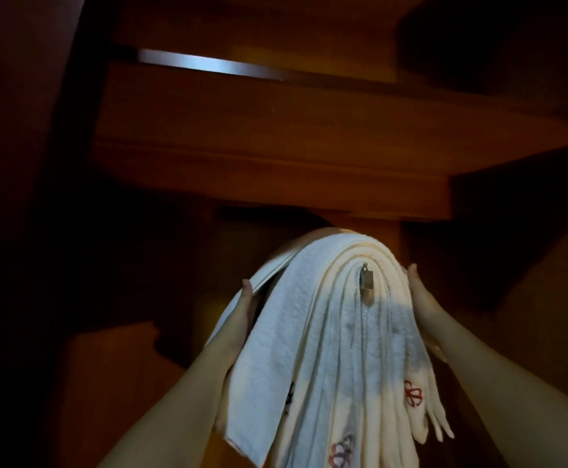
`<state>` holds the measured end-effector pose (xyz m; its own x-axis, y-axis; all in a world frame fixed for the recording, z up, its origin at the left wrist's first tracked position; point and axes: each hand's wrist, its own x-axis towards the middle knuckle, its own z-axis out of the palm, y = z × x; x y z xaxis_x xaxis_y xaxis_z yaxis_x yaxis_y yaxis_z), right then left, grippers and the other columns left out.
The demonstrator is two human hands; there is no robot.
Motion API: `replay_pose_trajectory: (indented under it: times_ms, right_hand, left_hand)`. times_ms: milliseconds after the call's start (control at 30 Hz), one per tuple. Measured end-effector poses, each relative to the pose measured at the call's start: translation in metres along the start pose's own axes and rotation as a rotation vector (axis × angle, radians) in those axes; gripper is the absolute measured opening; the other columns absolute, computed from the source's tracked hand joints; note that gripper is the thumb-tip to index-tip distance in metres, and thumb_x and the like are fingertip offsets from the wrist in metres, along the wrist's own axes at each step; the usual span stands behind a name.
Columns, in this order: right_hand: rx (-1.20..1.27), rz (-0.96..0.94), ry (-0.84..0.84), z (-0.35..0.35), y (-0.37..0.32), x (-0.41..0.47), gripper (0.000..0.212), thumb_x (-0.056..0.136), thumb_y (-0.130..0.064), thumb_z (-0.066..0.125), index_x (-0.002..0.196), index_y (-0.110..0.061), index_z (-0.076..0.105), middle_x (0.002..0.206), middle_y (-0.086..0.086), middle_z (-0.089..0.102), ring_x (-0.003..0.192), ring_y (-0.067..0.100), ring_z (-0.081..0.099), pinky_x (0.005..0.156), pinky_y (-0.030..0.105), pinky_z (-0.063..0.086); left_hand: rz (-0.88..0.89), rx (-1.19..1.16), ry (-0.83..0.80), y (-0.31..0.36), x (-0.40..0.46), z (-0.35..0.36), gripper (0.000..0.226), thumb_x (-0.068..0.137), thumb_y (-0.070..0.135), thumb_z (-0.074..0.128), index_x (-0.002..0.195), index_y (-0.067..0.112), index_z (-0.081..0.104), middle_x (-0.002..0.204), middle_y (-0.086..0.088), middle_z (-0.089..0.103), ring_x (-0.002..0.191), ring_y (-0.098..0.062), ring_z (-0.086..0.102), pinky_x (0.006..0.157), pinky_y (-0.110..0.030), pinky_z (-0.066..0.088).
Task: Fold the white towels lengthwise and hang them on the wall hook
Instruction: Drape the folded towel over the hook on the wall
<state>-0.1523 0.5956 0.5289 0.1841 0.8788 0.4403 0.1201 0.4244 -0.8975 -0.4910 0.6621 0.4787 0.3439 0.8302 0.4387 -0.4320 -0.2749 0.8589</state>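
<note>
1. nearest to you, both your forearms reach up from the bottom corners of the view toward the hanging stack of white towels (336,332).
2. your left hand (245,305) sits at the left edge of the stack, thumb over the rim of the outermost towel (269,336) and the rest of the hand behind it. you are pinching that towel's fold; the fingers behind the cloth are hidden.
3. your right hand (421,292) lies along the right edge of the stack, against the outer layer. its fingers go behind the towels, so you cannot tell whether it grasps or only steadies.
4. the towels are folded into long strips and draped over the wall hook (365,276), whose metal tip pokes out between the layers near the top. red flower embroidery (412,393) shows on the lower ends.
5. the step in hand looks like seating the outermost towel on the stack; it lies wider and more to the left than the others.
6. the next move likely calls for sliding that towel right until its fold centres over the hook, then letting go gently so nothing slips.
7. farthest off, dark wooden panelling (276,130) and a pale metal strip (208,64) sit above.
</note>
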Motion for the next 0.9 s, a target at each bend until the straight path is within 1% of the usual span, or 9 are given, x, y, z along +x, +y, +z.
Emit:
replay_pose_trajectory:
  times_ms: [100, 200, 267, 367, 400, 500, 633, 767, 900]
  right_hand:
    - [-0.041, 0.059, 0.021, -0.009, 0.007, -0.017, 0.076, 0.087, -0.085, 0.019, 0.105, -0.034, 0.071, 0.117, 0.012, 0.073, 0.111, 0.030, 0.069, 0.100, 0.050, 0.051]
    - [-0.133, 0.151, -0.011, -0.018, 0.014, -0.034, 0.072, 0.092, -0.079, 0.013, 0.116, -0.035, 0.065, 0.136, 0.012, 0.062, 0.133, 0.032, 0.051, 0.119, 0.051, 0.028]
    - [-0.182, 0.240, -0.002, -0.026, 0.020, -0.046, 0.086, 0.091, -0.079, 0.013, 0.143, -0.022, 0.051, 0.151, 0.012, 0.049, 0.141, 0.033, 0.041, 0.120, 0.050, 0.024]
    - [-0.262, 0.288, 0.035, -0.031, 0.020, -0.071, 0.094, 0.092, -0.078, 0.011, 0.144, -0.010, 0.049, 0.151, 0.015, 0.047, 0.142, 0.033, 0.040, 0.121, 0.053, 0.021]
    - [-0.287, 0.291, 0.054, -0.031, 0.018, -0.080, 0.093, 0.093, -0.077, 0.011, 0.140, -0.008, 0.053, 0.149, 0.016, 0.049, 0.141, 0.033, 0.041, 0.121, 0.054, 0.020]
    - [-0.367, 0.305, 0.089, -0.028, 0.017, -0.107, 0.090, 0.094, -0.076, 0.011, 0.136, -0.011, 0.057, 0.146, 0.013, 0.052, 0.141, 0.031, 0.042, 0.120, 0.054, 0.019]
    - [-0.461, 0.298, 0.097, -0.024, 0.013, -0.147, 0.084, 0.098, -0.071, 0.012, 0.134, -0.011, 0.059, 0.138, 0.011, 0.060, 0.133, 0.027, 0.051, 0.117, 0.050, 0.026]
    - [-0.520, 0.240, 0.082, -0.012, 0.000, -0.193, 0.073, 0.103, -0.061, 0.016, 0.124, -0.008, 0.063, 0.125, 0.011, 0.066, 0.115, 0.022, 0.062, 0.107, 0.041, 0.037]
    - [-0.682, 0.191, 0.016, 0.007, -0.016, -0.257, 0.065, 0.106, -0.055, 0.018, 0.122, -0.012, 0.064, 0.122, 0.008, 0.066, 0.116, 0.023, 0.061, 0.100, 0.036, 0.040]
  left_hand:
    - [0.003, -0.008, 0.065, -0.009, -0.023, -0.010, 0.090, 0.070, 0.091, 0.053, 0.135, 0.030, 0.062, 0.138, -0.009, 0.062, 0.127, -0.029, 0.059, 0.097, -0.046, 0.053]
    - [-0.027, -0.006, 0.190, -0.014, -0.054, -0.009, 0.113, 0.050, 0.098, 0.060, 0.136, 0.024, 0.061, 0.131, -0.010, 0.066, 0.122, -0.031, 0.062, 0.108, -0.053, 0.044]
    - [-0.053, 0.061, 0.288, -0.016, -0.078, -0.005, 0.113, 0.051, 0.099, 0.054, 0.131, 0.021, 0.064, 0.119, -0.009, 0.073, 0.109, -0.028, 0.070, 0.093, -0.046, 0.056]
    - [-0.088, 0.153, 0.368, -0.015, -0.113, 0.006, 0.088, 0.081, 0.084, 0.033, 0.123, 0.013, 0.065, 0.097, -0.006, 0.078, 0.083, -0.017, 0.076, 0.056, -0.025, 0.058]
    - [-0.098, 0.161, 0.396, -0.013, -0.123, 0.011, 0.082, 0.088, 0.078, 0.029, 0.125, 0.012, 0.064, 0.098, -0.007, 0.078, 0.082, -0.018, 0.075, 0.055, -0.025, 0.058]
    - [-0.134, 0.288, 0.535, -0.010, -0.151, 0.021, 0.077, 0.096, 0.071, 0.025, 0.140, 0.015, 0.054, 0.123, -0.014, 0.067, 0.108, -0.028, 0.065, 0.079, -0.034, 0.052]
    - [-0.109, 0.629, 0.653, -0.009, -0.185, 0.034, 0.065, 0.104, 0.059, 0.022, 0.131, 0.014, 0.058, 0.085, 0.001, 0.059, 0.073, -0.014, 0.054, 0.061, -0.029, 0.041]
    - [-0.068, 0.750, 0.598, -0.008, -0.212, 0.046, 0.042, 0.106, 0.049, 0.031, 0.097, 0.019, 0.059, 0.081, 0.009, 0.050, 0.072, -0.011, 0.050, 0.071, -0.031, 0.037]
    - [-0.145, 0.824, 0.386, -0.006, -0.248, 0.064, 0.036, 0.104, 0.042, 0.043, 0.119, 0.014, 0.060, 0.097, 0.000, 0.060, 0.088, -0.020, 0.055, 0.082, -0.035, 0.041]
